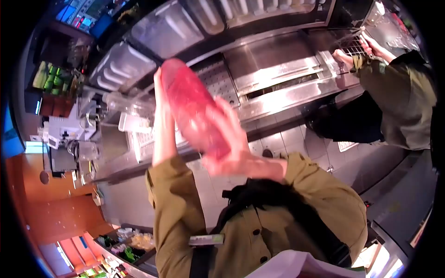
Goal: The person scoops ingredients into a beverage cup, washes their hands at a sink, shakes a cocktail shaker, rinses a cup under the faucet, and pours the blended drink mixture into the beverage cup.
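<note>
- Head view shows a long red container [192, 106] with a rounded far end, lifted in front of the person's chest, and both bare hands are on it. It is blurred, so I cannot tell whether it is a bottle or a shaker.
- Its long axis runs aslant: the far end points to the upper left, toward the steel counter [266, 105], and the near end comes down to the right, beside the right palm. I see no contact between container and counter.
- The left hand [162, 109] lies along the left side of the container and supports it, with fingers stretched toward the far end. It seems only lightly curved; what is behind the container stays hidden.
- The right hand [230, 134] is bent around the near end from the right, fingers a little spread, and holds it. So this hand is the nearer one to the near end, and the left hand to the far end.
- Beyond the container is a perforated tray [218, 81]. On the right, well apart, a co-worker [398, 102] has both hands at a wire rack [351, 47].
- About writing: I find no readable label on the container. A name tag [206, 240] on the chest and the screens [76, 16] at upper left are too small to read.
</note>
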A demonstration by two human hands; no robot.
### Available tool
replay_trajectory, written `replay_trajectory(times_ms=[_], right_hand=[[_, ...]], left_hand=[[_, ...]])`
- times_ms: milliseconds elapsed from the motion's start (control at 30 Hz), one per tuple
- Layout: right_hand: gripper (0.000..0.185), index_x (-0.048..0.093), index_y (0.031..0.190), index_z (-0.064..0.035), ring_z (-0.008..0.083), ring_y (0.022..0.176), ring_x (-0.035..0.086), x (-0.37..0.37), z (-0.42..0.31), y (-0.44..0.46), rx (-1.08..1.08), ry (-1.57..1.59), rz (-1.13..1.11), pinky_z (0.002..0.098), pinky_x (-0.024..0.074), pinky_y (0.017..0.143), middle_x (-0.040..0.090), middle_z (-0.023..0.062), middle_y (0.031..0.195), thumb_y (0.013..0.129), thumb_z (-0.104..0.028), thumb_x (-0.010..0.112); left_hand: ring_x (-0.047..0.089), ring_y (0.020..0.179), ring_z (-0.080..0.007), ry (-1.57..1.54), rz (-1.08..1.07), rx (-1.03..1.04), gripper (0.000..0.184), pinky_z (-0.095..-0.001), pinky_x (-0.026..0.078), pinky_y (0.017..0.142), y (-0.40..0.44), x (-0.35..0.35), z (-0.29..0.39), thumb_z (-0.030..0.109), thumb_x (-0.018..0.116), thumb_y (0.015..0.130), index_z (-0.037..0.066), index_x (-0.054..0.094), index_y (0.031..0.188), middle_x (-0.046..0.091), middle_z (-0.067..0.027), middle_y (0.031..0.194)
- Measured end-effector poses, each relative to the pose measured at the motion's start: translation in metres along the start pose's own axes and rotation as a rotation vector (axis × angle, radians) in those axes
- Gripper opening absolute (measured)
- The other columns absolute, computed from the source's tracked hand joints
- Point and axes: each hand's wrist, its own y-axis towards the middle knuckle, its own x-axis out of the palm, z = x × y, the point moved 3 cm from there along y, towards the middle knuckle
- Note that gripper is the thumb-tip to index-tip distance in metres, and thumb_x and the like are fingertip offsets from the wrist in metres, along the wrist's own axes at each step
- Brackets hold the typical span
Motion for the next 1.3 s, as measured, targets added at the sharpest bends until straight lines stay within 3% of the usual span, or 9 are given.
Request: replay_trajectory(times_ms=[100,233,367,533,700,967,1033,1133,1300], right_hand=[[0.070,0.045,0.117,-0.0074,0.0430,0.113,0.039,-0.006,-0.015,-0.007,-0.233,-0.167,-0.061,0.0438,0.0413,0.088,0.024,0.0261,0.131,0.053,-0.022,0.069],[0.067,0.048,0.115,-0.0095,0.0450,0.099,0.049,-0.009,0.016,0.028,0.164,0.044,0.040,0.0428,0.0467,0.080,0.034,0.0244,0.126,0.052,-0.018,0.069],[0.059,0.057,0.101,-0.0072,0.0423,0.104,0.048,-0.002,-0.014,0.002,-0.248,-0.306,-0.167,0.0416,0.0459,0.083,0.037,0.0282,0.122,0.048,-0.028,0.070],[0.068,0.047,0.117,-0.0060,0.0299,0.096,0.055,-0.001,0.062,0.098,0.491,-0.246,-0.573,0.0345,0.0444,0.081,0.054,0.0190,0.108,0.062,-0.042,0.064],[0.058,0.062,0.098,-0.0098,0.0299,0.098,0.054,0.048,0.088,0.158,0.627,-0.466,-1.089,0.0415,0.0499,0.071,0.057,0.0128,0.106,0.066,-0.057,0.056],[0.070,0.054,0.110,-0.0057,0.0359,0.103,0.048,0.098,0.118,0.174,0.703,-0.448,-1.156,0.0476,0.0486,0.074,0.042,0.0139,0.124,0.066,-0.060,0.056],[0.073,0.056,0.105,-0.0026,0.0350,0.101,0.050,0.097,0.119,0.179,0.578,-0.549,-1.141,0.0409,0.0491,0.072,0.046,0.0171,0.119,0.063,-0.063,0.056],[0.065,0.062,0.090,-0.0011,0.0314,0.086,0.058,0.097,0.099,0.183,0.361,-0.811,-1.106,0.0381,0.0491,0.067,0.059,0.0182,0.095,0.062,-0.060,0.058],[0.058,0.064,0.072,0.0001,0.0320,0.071,0.061,0.113,0.089,0.174,-0.063,-0.943,-1.034,0.0375,0.0489,0.064,0.062,0.0167,0.071,0.064,-0.057,0.058]], left_hand=[[0.054,0.085,-0.0281,-0.185,-0.133,0.072,0.056,-0.0395,0.046,0.074,-0.007,0.015,-0.008,0.052,0.046,0.077,0.003,0.051,0.103,0.056,-0.0153,0.093],[0.053,0.089,-0.0250,0.112,0.085,0.096,0.050,-0.0378,0.045,0.078,-0.006,-0.009,-0.011,0.049,0.047,0.078,0.006,0.051,0.104,0.055,-0.0107,0.098],[0.049,0.099,-0.0207,0.208,-0.025,0.425,0.048,-0.0327,0.040,0.087,-0.072,0.074,-0.046,0.043,0.048,0.080,0.008,0.045,0.112,0.052,-0.0096,0.105],[0.048,0.104,-0.0244,-0.387,-0.028,-0.040,0.042,-0.0364,0.041,0.089,0.024,-0.122,-0.122,0.038,0.045,0.083,0.011,0.045,0.115,0.051,-0.0094,0.108],[0.049,0.098,-0.0338,-0.999,0.577,-0.427,0.040,-0.0476,0.044,0.084,0.013,-0.107,-0.162,0.035,0.040,0.082,0.005,0.052,0.105,0.053,-0.0161,0.103],[0.042,0.106,-0.0400,-1.351,0.452,-0.743,0.052,-0.0506,0.038,0.089,0.035,-0.158,-0.177,0.037,0.041,0.081,-0.004,0.043,0.113,0.044,-0.0235,0.114],[0.036,0.110,-0.0388,-0.765,0.488,-0.464,0.057,-0.0515,0.035,0.091,-0.001,-0.149,-0.166,0.043,0.033,0.087,-0.005,0.033,0.119,0.036,-0.0251,0.119],[0.039,0.107,-0.0226,0.060,0.500,-0.042,0.052,-0.0412,0.035,0.092,-0.045,-0.168,-0.149,0.020,0.056,0.082,-0.006,0.029,0.118,0.036,-0.0169,0.118],[0.024,0.122,-0.0288,0.936,0.333,0.876,0.106,-0.0396,0.020,0.102,-0.039,-0.084,-0.070,0.017,0.077,0.057,0.003,0.005,0.133,0.016,-0.0206,0.133]])
